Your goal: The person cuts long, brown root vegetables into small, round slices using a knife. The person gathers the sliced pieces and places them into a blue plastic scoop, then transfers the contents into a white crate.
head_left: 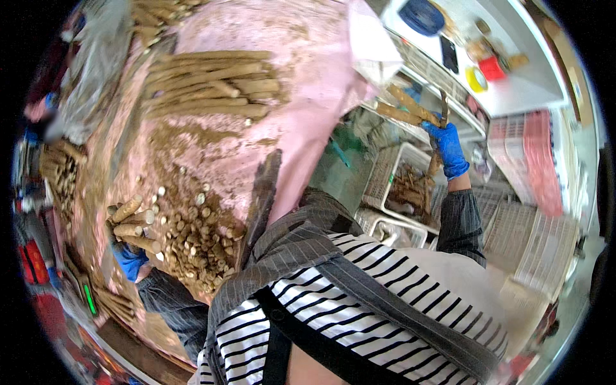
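Observation:
My left hand, in a blue glove, is closed around several brown yam roots at the left of the table, their pale cut ends toward the right. Right beside them lies a heap of short cut root ends. Out to the right, beyond the table edge, my right hand, also blue-gloved, grips long yam roots that point up and left. A dark, narrow piece sticks up from the same grip; its kind is unclear. Below that hand stands a white crate with brown root pieces inside.
A row of long yam roots lies on the soiled pink cloth. More roots are piled at the far left. Stacked white crates, a pink crate and a white shelf with tape and a phone stand at right.

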`<state>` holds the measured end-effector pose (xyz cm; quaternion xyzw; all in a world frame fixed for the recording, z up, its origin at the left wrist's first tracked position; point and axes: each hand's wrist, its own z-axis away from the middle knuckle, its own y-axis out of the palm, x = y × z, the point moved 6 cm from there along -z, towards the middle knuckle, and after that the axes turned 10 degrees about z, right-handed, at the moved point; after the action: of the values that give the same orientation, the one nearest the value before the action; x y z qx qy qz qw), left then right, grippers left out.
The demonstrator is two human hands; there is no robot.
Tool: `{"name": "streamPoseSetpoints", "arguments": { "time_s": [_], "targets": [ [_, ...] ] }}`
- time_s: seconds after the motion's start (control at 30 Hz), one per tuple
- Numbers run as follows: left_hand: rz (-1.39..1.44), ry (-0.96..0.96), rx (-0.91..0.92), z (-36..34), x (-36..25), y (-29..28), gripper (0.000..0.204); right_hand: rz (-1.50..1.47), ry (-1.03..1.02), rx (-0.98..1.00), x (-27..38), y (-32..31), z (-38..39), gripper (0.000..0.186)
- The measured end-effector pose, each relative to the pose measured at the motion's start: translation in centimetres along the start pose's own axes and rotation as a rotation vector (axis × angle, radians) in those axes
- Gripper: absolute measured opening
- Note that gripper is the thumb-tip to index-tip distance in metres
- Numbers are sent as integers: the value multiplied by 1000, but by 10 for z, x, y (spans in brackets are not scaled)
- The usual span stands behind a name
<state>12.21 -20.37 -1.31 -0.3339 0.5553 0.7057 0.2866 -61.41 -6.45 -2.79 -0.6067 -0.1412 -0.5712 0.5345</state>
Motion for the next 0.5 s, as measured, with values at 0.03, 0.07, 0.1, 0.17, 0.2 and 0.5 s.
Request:
{"name": "streamPoseSetpoints", "arguments": {
  "time_s": [0.03, 0.07, 0.1, 0.17, 0.2, 0.5],
  "targets": [
    [-142, -38, 209, -24, -5, -11, 42, 65, 62, -45, -35, -20, 7, 23],
    [-269, 30, 272, -20, 1, 20, 43, 139, 121, -81, -63, -39, 15, 22],
    [-396, 110, 323, -13, 5, 53, 53, 311, 265, -53, -90, -54, 24, 28],
    [-218, -144, 365, -22, 6, 51, 44, 480, 245, -87, -158, -88, 42, 32],
    [-256, -86, 250, -22, 6, 40, 48, 565, 223, -93, -189, -107, 49, 34],
    [188, 24, 19, 30, 12, 46, 35, 269, 64, 194, -71, 51, -17, 30]
  ]
}}
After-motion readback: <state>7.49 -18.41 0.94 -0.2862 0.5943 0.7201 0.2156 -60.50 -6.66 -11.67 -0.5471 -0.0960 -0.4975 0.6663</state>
